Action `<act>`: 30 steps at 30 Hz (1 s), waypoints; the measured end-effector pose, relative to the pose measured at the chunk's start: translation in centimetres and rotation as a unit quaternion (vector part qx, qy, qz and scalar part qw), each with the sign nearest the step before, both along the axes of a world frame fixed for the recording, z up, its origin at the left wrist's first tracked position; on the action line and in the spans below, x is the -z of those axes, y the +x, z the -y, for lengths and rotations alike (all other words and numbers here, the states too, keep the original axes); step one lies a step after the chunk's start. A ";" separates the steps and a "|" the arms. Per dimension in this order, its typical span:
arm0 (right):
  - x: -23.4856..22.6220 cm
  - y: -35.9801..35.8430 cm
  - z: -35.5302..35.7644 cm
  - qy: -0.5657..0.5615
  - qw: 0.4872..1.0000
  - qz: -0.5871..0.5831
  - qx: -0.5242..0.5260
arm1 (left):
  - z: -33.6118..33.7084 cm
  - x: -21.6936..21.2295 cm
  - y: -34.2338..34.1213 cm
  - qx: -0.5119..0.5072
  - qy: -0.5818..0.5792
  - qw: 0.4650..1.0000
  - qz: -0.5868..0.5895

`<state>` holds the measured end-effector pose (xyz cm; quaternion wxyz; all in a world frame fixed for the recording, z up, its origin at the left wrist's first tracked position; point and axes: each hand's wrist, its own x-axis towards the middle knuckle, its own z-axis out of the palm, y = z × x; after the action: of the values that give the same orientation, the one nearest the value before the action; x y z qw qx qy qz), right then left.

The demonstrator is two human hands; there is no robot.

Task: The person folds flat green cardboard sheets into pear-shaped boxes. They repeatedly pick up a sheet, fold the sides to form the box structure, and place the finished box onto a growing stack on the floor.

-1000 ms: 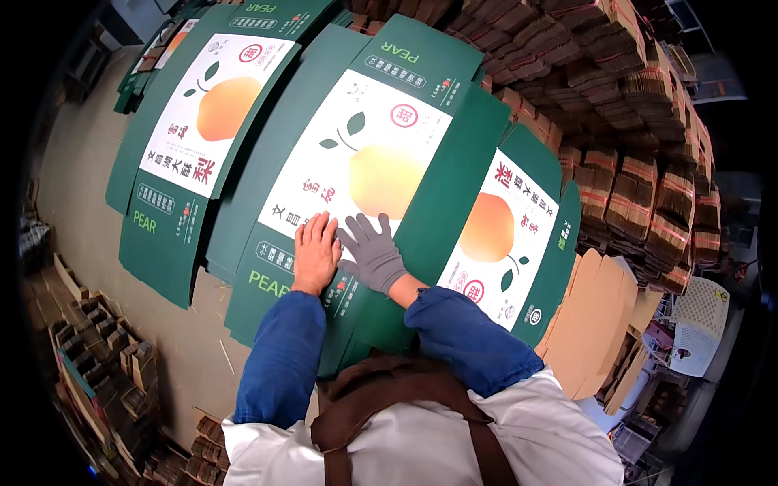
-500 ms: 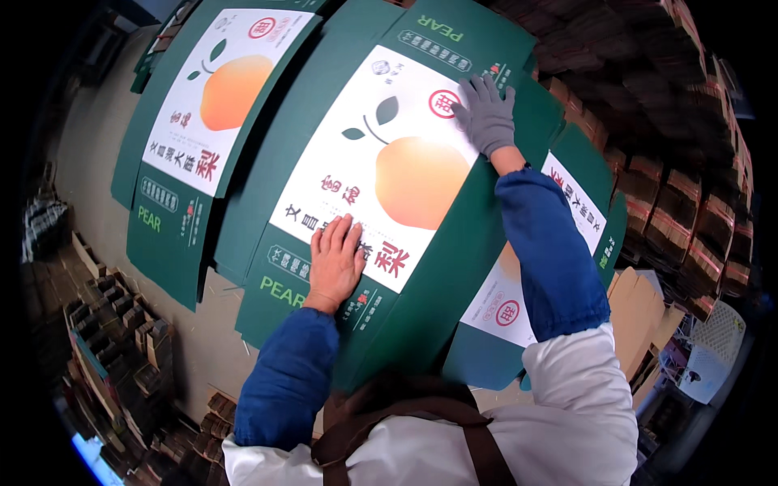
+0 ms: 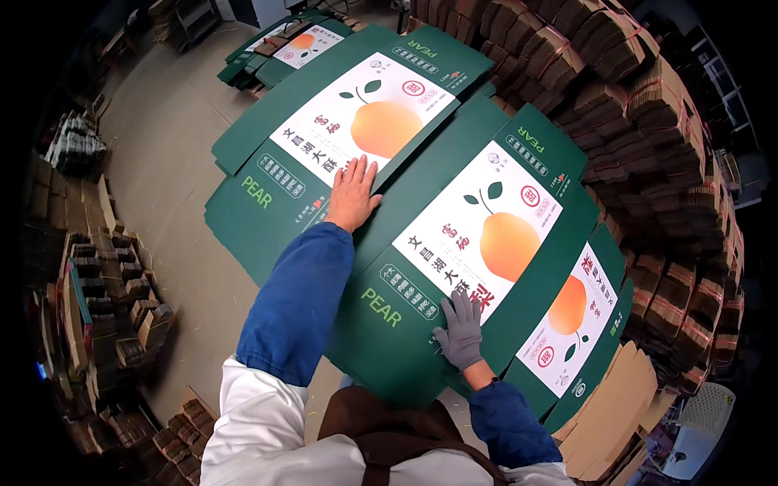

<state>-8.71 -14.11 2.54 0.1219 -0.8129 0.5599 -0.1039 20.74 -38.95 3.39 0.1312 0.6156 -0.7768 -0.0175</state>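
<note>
Green cardboard box sheets (image 3: 389, 267), printed with white panels and orange pears, spread out in front of me. My left hand (image 3: 352, 196), bare, lies flat at the near right corner of the far-left pear panel (image 3: 312, 134). Its fingers are stretched out and rest on the print. My right hand (image 3: 462, 330), in a grey glove, is flat with spread fingers on the near end of the middle pear panel (image 3: 433, 215). A third pear panel (image 3: 559, 324) lies to the right. Neither hand grips anything.
Bundled brown cardboard stacks (image 3: 648, 146) line the right side. More green printed sheets (image 3: 275, 49) lie at the far left. Dark stacked pieces (image 3: 105, 300) stand on the floor at left. A white perforated plastic chair (image 3: 701, 421) is at lower right, beside plain brown cardboard (image 3: 616, 413).
My view has shifted. My right hand has moved from the middle panel's far right corner to its near end. My left hand has gone from the middle panel to the left one.
</note>
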 end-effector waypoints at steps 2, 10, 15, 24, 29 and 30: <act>0.0 2.1 3.6 -0.022 0.990 0.119 0.069 | -0.3 1.4 0.6 -0.001 -0.006 1.000 0.006; -0.7 7.8 15.6 0.265 0.536 0.686 0.414 | -14.8 0.1 -7.9 0.059 0.065 0.991 -0.106; -0.9 1.2 2.6 0.128 0.623 0.524 0.567 | -29.0 -1.6 -15.6 0.134 0.146 0.971 -0.134; -1.8 -7.3 0.9 0.153 0.657 0.467 0.571 | -29.5 -0.7 -22.7 0.159 0.181 0.951 -0.193; 1.6 -11.7 5.0 0.139 0.756 0.391 0.506 | -26.7 -0.1 -26.1 0.127 0.144 0.965 -0.177; 1.6 -12.9 5.5 0.179 0.780 0.331 0.500 | -26.2 -0.2 -26.7 0.134 0.142 0.967 -0.164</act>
<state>-21.65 -19.57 0.99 0.3738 -0.2978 0.8217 -0.3104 -6.01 -12.79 3.59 0.1647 0.5068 -0.8098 -0.2456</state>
